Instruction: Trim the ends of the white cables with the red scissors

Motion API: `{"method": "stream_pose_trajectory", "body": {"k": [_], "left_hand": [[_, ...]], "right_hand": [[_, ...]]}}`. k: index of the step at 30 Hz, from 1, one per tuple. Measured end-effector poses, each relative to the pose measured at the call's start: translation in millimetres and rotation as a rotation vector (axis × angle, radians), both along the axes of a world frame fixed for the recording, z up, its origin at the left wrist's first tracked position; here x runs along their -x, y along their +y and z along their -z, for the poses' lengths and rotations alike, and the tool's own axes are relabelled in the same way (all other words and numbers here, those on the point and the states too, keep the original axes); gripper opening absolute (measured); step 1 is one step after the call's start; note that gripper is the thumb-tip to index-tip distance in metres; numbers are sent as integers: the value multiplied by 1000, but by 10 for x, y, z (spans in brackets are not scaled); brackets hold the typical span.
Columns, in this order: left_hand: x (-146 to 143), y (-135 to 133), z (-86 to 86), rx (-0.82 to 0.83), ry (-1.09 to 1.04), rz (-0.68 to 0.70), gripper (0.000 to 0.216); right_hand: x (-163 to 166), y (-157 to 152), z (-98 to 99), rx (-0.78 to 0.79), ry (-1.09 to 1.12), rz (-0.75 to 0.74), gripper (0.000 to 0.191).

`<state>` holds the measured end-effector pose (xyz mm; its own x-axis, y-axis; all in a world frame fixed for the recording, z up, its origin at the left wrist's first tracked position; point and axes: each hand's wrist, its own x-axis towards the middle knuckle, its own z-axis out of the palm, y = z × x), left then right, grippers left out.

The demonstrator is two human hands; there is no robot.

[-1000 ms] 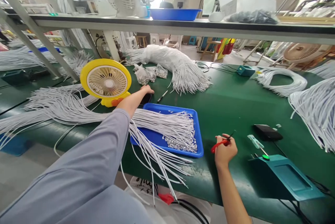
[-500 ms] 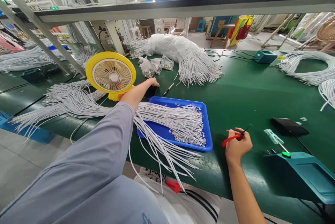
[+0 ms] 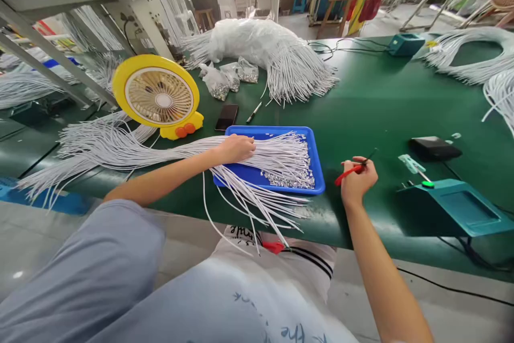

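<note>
My left hand (image 3: pixel 236 149) lies on a bundle of white cables (image 3: pixel 184 149), its fingers curled down among them. How many strands are in its grasp is hidden. The cables run over a blue tray (image 3: pixel 317 172), with small silvery metal ends (image 3: pixel 287 178) bunched inside at the right. Other strands hang loose over the tray's front rim. Beyond the tray's right side, my right hand (image 3: pixel 358 182) is closed around a red-handled tool (image 3: pixel 348 174) with a thin dark tip pointing up and away; its exact kind is unclear.
A yellow fan (image 3: pixel 163 100) stands at the left, near a phone (image 3: pixel 227 117) and a pen (image 3: pixel 254 112). Behind are small bags of metal parts (image 3: pixel 217 82) and a plastic-wrapped cable bundle (image 3: pixel 249 40). A teal device (image 3: pixel 461 206) sits at the right, below a black box (image 3: pixel 433 148).
My left hand has drawn back from the phone to the cables over the tray. My right hand still holds the red-handled tool. The camera view has tilted downward.
</note>
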<state>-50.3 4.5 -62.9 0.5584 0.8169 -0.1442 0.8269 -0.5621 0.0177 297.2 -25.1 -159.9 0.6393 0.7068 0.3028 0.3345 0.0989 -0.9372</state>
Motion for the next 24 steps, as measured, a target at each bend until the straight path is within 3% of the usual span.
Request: {"method": "stream_pose_trajectory", "body": {"k": [3,13,19,22,24], "left_hand": [[8,-160,115,-47,15,38,27],[10,-68,197,-145,-60,19,25],[76,-40,-24,-50,-235,-66,20],[-33,-101,-216,102,-391,-11,26],[-187,-185,-338,275,-638,69,29]], "right_hand": [[26,-12,2,0,-9,-10,20],[40,-46,-16,-20,-40,-7,17],[51,-34,-19,-33,-26,-6,16],[55,-45,-33,-45,-15,-23,15],[61,-52,-38,-59,-7,-34,15]]}}
